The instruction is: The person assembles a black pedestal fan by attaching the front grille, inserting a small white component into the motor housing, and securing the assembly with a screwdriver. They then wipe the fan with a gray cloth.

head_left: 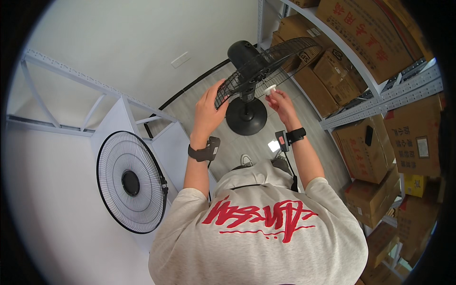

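Now we grip the rim of the black rear grille (pixel 266 64) on the standing fan (pixel 246 102) with our left hand (pixel 207 109), fingers curled over the wire. Our right hand (pixel 281 102) pinches a small white nut (pixel 270 89) just before the grille's centre. Leftwards, a detached front grille (pixel 130 182) leans against a white table (pixel 47 190).

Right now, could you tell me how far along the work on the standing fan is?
Done: the rear grille sits on the black fan, upright on its round base. In hand: the left hand steadies the grille's rim, while the right hand holds a small white nut at the hub. Left: no blades are visible on the fan, and the front grille lies apart on the white table.
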Demonstrator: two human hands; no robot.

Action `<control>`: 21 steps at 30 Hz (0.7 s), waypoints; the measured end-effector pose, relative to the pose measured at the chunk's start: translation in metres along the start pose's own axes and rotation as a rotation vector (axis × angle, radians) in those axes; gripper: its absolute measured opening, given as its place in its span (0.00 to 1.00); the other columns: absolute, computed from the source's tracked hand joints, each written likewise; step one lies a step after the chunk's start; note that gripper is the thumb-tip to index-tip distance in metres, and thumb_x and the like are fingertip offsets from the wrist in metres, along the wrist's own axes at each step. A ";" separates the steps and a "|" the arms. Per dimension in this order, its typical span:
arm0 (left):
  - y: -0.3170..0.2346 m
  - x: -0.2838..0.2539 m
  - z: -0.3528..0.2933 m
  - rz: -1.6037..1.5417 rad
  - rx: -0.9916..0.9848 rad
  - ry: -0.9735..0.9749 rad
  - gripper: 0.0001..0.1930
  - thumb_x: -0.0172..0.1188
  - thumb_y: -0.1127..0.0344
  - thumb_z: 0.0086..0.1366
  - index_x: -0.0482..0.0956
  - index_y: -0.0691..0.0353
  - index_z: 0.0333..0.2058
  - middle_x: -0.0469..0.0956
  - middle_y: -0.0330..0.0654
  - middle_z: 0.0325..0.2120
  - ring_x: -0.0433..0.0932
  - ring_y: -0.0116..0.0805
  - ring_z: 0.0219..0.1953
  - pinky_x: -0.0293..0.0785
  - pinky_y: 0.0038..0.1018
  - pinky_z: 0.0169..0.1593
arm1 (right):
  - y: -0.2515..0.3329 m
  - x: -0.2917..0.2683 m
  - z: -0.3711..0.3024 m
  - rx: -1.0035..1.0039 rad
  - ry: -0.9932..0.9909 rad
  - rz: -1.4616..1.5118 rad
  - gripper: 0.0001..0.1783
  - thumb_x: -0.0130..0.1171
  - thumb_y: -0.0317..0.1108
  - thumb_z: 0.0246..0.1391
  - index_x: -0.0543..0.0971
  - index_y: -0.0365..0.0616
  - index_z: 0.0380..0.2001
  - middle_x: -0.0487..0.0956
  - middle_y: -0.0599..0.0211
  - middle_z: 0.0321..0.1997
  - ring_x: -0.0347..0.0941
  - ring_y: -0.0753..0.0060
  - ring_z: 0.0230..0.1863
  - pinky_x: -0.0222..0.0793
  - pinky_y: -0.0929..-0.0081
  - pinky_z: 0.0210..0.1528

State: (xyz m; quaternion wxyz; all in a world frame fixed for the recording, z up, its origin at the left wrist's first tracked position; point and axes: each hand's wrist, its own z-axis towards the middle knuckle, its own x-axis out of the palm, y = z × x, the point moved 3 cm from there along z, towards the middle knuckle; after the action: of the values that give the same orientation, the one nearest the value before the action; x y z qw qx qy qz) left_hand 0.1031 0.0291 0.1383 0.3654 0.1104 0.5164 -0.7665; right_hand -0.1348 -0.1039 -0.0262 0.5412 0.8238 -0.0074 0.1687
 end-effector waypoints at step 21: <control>0.000 -0.001 0.000 -0.011 0.004 -0.009 0.24 0.66 0.70 0.63 0.75 0.62 0.58 0.81 0.49 0.52 0.82 0.43 0.53 0.76 0.33 0.57 | 0.003 0.003 0.002 0.043 -0.045 0.021 0.35 0.51 0.62 0.68 0.75 0.36 0.52 0.84 0.60 0.45 0.82 0.73 0.44 0.76 0.79 0.42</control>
State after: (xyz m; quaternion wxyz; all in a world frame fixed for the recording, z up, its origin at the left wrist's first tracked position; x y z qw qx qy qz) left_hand 0.1037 0.0298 0.1383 0.3632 0.1047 0.5139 -0.7701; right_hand -0.1321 -0.1062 -0.0238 0.5212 0.8387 -0.0247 0.1559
